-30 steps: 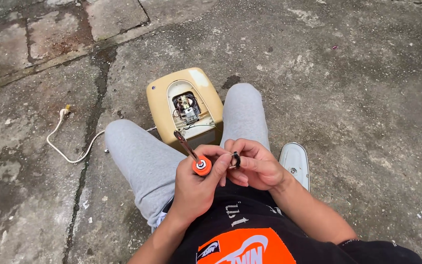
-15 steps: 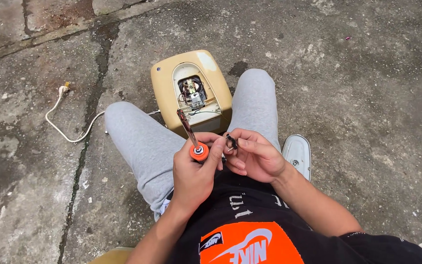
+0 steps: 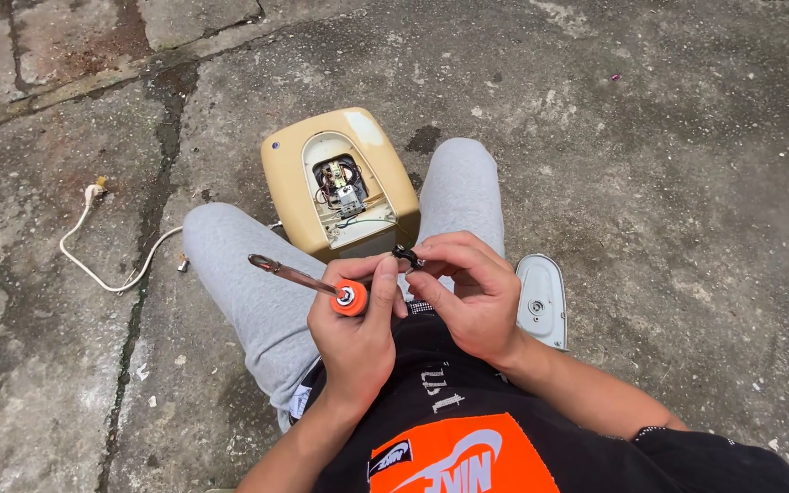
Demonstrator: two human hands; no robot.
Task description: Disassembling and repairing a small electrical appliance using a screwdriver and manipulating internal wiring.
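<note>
Both hands meet above the lap: left hand [image 3: 355,333] closed in a fist, right hand [image 3: 472,297] pinching (fingertips curled inward).

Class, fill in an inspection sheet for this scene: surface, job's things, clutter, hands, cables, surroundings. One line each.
Surface: cracked, stained concrete, damp patches.
Job's things: screwdriver with orange handle; small dark part; beige casing open between the knees, wiring showing.
Clutter: white cover lying by the right knee.
Hands: left hand holds the screwdriver; right hand pinches the small part in its fingertips.
Cables: white cord loose on the ground to the left.
Surroundings: nothing seen beyond the concrete.
</note>
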